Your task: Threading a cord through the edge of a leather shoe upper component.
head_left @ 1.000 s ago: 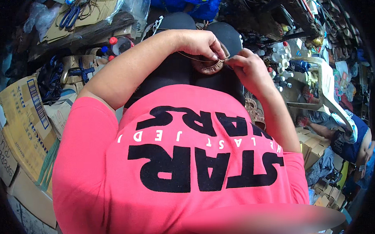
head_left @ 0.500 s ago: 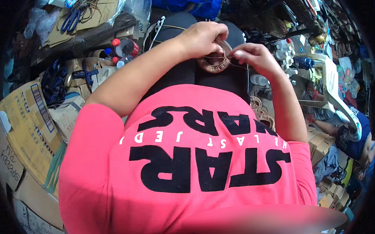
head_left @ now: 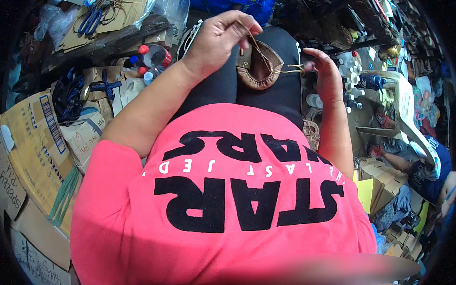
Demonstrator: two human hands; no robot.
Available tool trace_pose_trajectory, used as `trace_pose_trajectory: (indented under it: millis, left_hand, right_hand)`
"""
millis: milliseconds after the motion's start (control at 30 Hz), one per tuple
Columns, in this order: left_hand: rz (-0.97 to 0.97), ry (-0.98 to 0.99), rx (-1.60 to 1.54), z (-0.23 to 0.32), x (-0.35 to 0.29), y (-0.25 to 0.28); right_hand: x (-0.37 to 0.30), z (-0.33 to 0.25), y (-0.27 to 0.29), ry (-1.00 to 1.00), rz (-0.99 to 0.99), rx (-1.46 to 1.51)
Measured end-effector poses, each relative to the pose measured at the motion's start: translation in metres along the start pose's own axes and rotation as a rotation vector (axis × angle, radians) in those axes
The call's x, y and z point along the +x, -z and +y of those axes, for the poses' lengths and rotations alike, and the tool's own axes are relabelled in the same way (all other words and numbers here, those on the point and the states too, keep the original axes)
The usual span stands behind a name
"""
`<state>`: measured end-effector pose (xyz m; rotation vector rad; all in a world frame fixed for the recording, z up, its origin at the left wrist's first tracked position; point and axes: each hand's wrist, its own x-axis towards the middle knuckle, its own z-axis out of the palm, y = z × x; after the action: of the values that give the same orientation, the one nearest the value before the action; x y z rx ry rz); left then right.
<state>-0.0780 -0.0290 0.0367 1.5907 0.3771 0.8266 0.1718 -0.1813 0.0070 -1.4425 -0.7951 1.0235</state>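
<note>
A brown leather shoe upper (head_left: 262, 84), moccasin-like with a gathered, stitched toe seam, lies on my thighs with its toe end toward me. Above and left of it, my left hand (head_left: 224, 37) is closed on a light tan thread (head_left: 255, 45) that runs down taut into the shoe's opening. On the other side, my right hand (head_left: 327, 74) pinches a second length of the thread, drawn out sideways from the seam; its thumb and fingertips are slightly blurred. Neither hand touches the leather.
More shoe uppers (head_left: 312, 133) lie beside my right hip. Several plastic bottles (head_left: 351, 78) stand right, near a white plastic chair (head_left: 405, 101) and another person (head_left: 432, 165). At left are bottles (head_left: 153, 56), a cardboard box (head_left: 37, 144) and blue-handled scissors (head_left: 89, 21).
Both hands have moved apart from the shoe upper, left hand up and leftward, right hand outward. The thread has been drawn out between them and the seam, and the shoe's opening now shows.
</note>
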Motion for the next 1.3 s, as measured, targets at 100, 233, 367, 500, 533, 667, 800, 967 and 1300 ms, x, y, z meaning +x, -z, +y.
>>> trace_pose_trajectory:
  millis: [100, 233, 367, 500, 533, 667, 800, 967, 1300]
  left_hand:
    - [-0.118, 0.11, -0.241, -0.003, 0.0, -0.009]
    - [-0.106, 0.133, -0.26, 0.0, -0.002, -0.007]
    - [-0.13, 0.111, -0.467, 0.004, 0.005, -0.025]
    - [-0.194, 0.224, -0.84, -0.005, 0.007, -0.024]
    - [-0.274, 0.284, -1.023, -0.008, 0.007, -0.022]
    - [-0.158, 0.459, -0.96, -0.013, 0.011, 0.032]
    - [-0.011, 0.537, -0.917, -0.012, -0.006, 0.023]
    - [-0.296, 0.399, 0.517, -0.015, -0.005, 0.128]
    - [-0.574, 0.296, 1.212, -0.043, 0.09, 0.02]
  right_hand:
    - [-0.008, -0.015, -0.004, -0.159, -0.048, -0.357]
    - [-0.015, -0.029, -0.033, 0.229, -0.326, -0.898]
    - [0.002, 0.01, -0.026, 0.28, 0.229, -0.427]
    - [0.012, 0.01, -0.014, 0.048, 0.124, 0.863]
    - [0.009, 0.01, -0.014, 0.046, 0.121, 0.86]
    - [-0.022, -0.009, -0.006, -0.119, -0.163, 0.834]
    - [-0.04, 0.001, 0.007, -0.148, -0.16, 0.809]
    - [-0.057, -0.005, 0.093, -0.28, 0.029, -0.388]
    - [0.026, -0.071, -0.058, -0.083, -0.471, -1.009]
